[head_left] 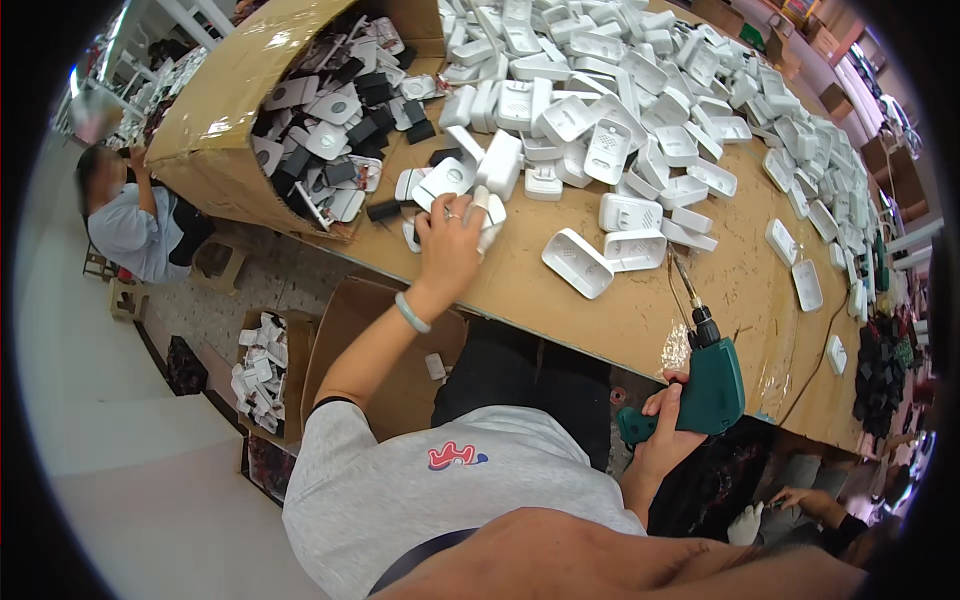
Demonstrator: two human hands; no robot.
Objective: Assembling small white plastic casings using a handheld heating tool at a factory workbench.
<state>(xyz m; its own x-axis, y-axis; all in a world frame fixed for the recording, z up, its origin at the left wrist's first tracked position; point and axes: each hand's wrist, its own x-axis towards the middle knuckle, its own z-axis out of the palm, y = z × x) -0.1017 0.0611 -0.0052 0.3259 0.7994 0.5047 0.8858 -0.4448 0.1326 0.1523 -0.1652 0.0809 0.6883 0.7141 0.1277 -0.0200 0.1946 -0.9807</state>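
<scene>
My left hand (pixel 455 240) reaches over the table's near edge, a pale bangle on its wrist and white coverings on some of its digits. Its bent fingers grip a white plastic casing (pixel 446 181) among other white casings and black blocks; the fingertips are partly hidden. In my right hand (pixel 670 425) is a green pistol-shaped soldering gun (pixel 716 384), held by its handle. The gun's thin metal tip points up and away over the table, close to an open white shell (pixel 635 250). Another open shell (pixel 578 264) lies left of it, hollow side up.
White shells (pixel 610 150) are heaped across the far side of the cardboard-covered table (pixel 560 318). A tipped carton (pixel 215 130) at left spills black and white parts. Below stands a box of white pieces (pixel 262 372). Another person (pixel 135 220) sits at far left; someone's hands (pixel 800 503) work at lower right.
</scene>
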